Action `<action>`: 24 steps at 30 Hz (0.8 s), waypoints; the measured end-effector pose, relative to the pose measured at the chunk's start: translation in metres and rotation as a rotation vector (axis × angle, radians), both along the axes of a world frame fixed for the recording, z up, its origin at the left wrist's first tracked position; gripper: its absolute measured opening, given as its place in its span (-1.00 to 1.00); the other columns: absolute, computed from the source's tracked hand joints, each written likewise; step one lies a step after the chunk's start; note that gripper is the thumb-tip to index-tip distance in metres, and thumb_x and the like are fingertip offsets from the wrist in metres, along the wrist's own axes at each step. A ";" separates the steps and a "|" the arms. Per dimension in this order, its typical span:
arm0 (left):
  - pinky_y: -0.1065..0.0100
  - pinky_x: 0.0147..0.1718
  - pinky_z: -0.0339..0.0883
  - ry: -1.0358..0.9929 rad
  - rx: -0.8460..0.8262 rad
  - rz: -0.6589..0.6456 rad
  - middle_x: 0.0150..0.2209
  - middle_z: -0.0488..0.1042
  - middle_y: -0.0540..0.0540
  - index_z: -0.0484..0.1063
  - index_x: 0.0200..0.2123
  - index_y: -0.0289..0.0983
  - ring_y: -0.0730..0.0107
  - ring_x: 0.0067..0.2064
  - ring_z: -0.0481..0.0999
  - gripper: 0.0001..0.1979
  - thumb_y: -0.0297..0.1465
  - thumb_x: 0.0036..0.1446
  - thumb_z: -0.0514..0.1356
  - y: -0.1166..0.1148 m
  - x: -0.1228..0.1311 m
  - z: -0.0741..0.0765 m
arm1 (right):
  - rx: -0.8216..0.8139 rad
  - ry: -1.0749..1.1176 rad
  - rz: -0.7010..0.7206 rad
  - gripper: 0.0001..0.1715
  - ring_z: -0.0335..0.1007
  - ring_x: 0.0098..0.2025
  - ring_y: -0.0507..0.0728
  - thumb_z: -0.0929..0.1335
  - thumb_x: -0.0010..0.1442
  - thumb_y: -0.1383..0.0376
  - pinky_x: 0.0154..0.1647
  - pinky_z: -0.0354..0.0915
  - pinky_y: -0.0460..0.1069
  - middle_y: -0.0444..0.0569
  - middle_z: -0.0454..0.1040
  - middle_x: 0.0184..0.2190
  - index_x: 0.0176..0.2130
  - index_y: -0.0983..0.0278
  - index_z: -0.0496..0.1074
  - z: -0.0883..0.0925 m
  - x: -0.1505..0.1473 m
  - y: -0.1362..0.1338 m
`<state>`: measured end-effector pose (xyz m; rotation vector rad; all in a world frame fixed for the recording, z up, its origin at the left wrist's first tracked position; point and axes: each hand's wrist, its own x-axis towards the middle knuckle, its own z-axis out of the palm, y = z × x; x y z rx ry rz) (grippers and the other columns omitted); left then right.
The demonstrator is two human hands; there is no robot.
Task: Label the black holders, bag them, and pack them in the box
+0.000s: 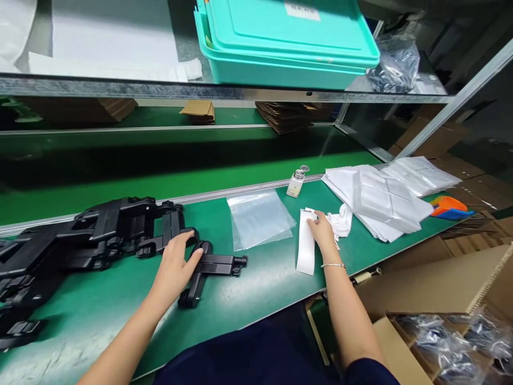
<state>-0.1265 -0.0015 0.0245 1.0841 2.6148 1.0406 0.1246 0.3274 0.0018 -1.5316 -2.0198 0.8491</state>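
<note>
My left hand (176, 262) is over a T-shaped black plastic bracket (216, 263), thumb and fingers spread apart, the thumb at the bracket's upper end. More black brackets of the same kind (100, 230) lie in a long row to its left. My right hand (321, 231) pinches the right edge of a long white paper strip (306, 246) lying on the bench; its other fingers are partly hidden. Beside that hand is a crumpled white cloth or paper (342, 220). Between my hands, clear plastic bags (260, 216) lie flat.
A small bottle with its lid open (295, 183) stands by the back rail of the green bench (256, 278). Stacked white bags (380, 200) and an orange-and-blue item (451, 207) lie right. Overhead, a shelf (160, 88) carries a teal bin (280, 69). An open carton (420, 278) stands lower right.
</note>
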 end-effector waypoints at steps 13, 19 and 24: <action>0.49 -0.67 -0.01 -0.839 0.195 -0.341 -0.63 0.38 0.05 0.50 -0.28 -0.34 0.57 -0.66 0.17 -0.67 -0.19 0.01 0.22 0.094 0.077 0.038 | 0.051 0.569 0.571 -0.75 0.43 -0.34 0.09 0.38 0.18 0.21 -0.29 0.37 0.00 -0.09 0.51 -0.33 -0.11 0.18 0.45 0.014 -0.008 -0.117; 0.48 -0.54 0.17 -0.679 0.270 -0.427 -0.56 0.39 0.06 0.45 -0.40 -0.30 0.53 -0.56 0.31 -0.86 -0.35 0.06 0.17 0.109 0.092 0.036 | 0.678 0.397 0.447 -0.89 0.42 0.00 0.21 0.35 0.27 0.27 0.11 0.25 0.20 0.03 0.53 -0.09 -0.19 0.18 0.49 0.029 -0.004 -0.123; 0.39 -0.32 0.31 -0.154 0.162 -0.566 -0.41 0.48 -0.04 0.51 -0.30 -0.29 0.36 -0.34 0.46 -0.82 -0.45 0.18 0.09 0.109 0.104 0.035 | 1.017 0.170 0.424 -0.91 0.45 -0.09 0.15 0.36 0.28 0.35 0.35 -0.18 0.26 -0.08 0.58 -0.28 -0.24 0.19 0.49 0.042 -0.011 -0.130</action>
